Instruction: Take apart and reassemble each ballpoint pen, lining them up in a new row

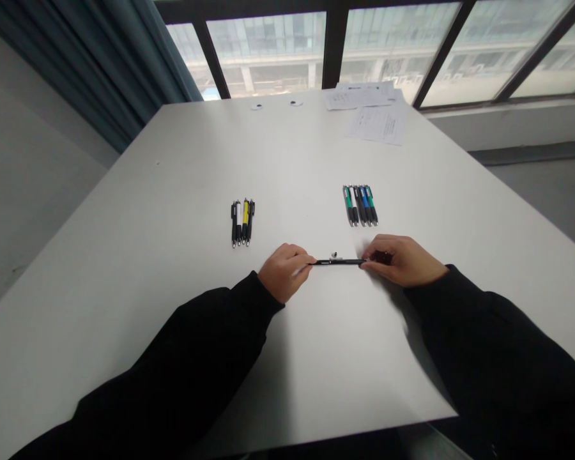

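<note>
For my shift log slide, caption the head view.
Left hand and right hand hold a black pen by its ends, two pen groups lying beyond on the white table.

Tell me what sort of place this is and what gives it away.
Most likely an office or similar workroom: a large, flat white table has loose, printed white paper sheets at its far end and a row of slim green, white, black and blue pens laid out nearer.

Just beyond the gripped pen (345, 262), the way is obstructed by small parts (334, 255); farther out, a lane is flanked by the left pen row (245, 216) and the right pen row (361, 206).
</note>
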Demonstrator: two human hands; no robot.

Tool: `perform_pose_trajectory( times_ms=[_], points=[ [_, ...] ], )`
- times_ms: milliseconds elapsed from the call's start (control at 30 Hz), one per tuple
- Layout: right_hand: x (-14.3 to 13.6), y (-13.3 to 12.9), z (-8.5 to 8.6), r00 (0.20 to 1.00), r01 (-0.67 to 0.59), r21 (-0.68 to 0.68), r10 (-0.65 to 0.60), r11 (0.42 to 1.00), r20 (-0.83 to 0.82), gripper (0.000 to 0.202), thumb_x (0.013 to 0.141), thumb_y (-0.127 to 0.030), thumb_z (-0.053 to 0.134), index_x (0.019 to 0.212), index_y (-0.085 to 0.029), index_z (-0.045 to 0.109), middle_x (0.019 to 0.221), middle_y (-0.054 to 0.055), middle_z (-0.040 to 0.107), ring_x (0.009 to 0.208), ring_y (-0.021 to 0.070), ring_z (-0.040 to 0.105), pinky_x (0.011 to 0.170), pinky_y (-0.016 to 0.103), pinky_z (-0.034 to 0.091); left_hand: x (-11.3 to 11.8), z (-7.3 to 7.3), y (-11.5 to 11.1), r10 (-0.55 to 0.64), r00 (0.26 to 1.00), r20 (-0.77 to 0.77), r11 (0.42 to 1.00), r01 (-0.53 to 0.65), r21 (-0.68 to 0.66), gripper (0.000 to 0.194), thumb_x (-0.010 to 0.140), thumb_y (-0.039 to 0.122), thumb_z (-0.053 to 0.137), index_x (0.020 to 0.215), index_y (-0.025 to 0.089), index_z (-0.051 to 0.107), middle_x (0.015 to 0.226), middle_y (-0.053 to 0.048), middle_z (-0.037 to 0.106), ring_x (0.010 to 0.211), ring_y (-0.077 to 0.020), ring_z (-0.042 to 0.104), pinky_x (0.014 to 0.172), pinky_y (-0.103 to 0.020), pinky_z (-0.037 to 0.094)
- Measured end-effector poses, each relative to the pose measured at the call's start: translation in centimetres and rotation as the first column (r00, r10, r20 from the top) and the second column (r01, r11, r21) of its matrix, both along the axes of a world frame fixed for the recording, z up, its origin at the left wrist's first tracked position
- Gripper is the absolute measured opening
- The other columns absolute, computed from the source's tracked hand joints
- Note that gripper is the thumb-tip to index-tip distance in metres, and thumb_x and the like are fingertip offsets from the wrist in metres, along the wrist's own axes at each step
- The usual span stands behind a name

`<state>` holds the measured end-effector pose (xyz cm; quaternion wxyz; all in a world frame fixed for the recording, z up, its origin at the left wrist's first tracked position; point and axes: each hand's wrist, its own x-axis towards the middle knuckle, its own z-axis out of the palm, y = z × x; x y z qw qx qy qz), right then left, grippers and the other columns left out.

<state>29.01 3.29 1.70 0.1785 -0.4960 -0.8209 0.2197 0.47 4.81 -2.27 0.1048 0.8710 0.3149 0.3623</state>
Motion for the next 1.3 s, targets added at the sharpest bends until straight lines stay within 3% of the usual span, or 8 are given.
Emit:
perform_pose_trajectory(
  times_ms=[433,1300],
  points=[
    [0.14,-0.15,-0.41,0.995,0.057,-0.07,-0.062,0.996,-0.077,0.018,0.078,-0.031,0.065,0.089,-0.016,0.065,0.073,0.004,0.065,0.062,0.0168,0.059,0.063,0.03,0.048,-0.43,0.21,-0.04,0.165,0.983,0.079,0.968,-0.146,-0.203,0.005,0.076,0.014,0.066,0.078,0.018,0.069,0.075,-0.002,0.066,0.062,-0.0114,0.055,0.061,-0.026,0.047],
    [0.32,-0.12,-0.41,0.995,0.03,-0.107,-0.04,0.994,-0.091,0.015,0.076,-0.028,0.064,0.086,-0.016,0.067,0.068,0.002,0.063,0.06,0.0157,0.058,0.06,0.028,0.045,-0.5,0.43,-0.13,0.156,0.986,0.051,0.967,-0.142,-0.211,0.007,0.073,0.014,0.063,0.075,0.018,0.068,0.069,-0.002,0.062,0.062,-0.0127,0.053,0.06,-0.026,0.045]
  ],
)
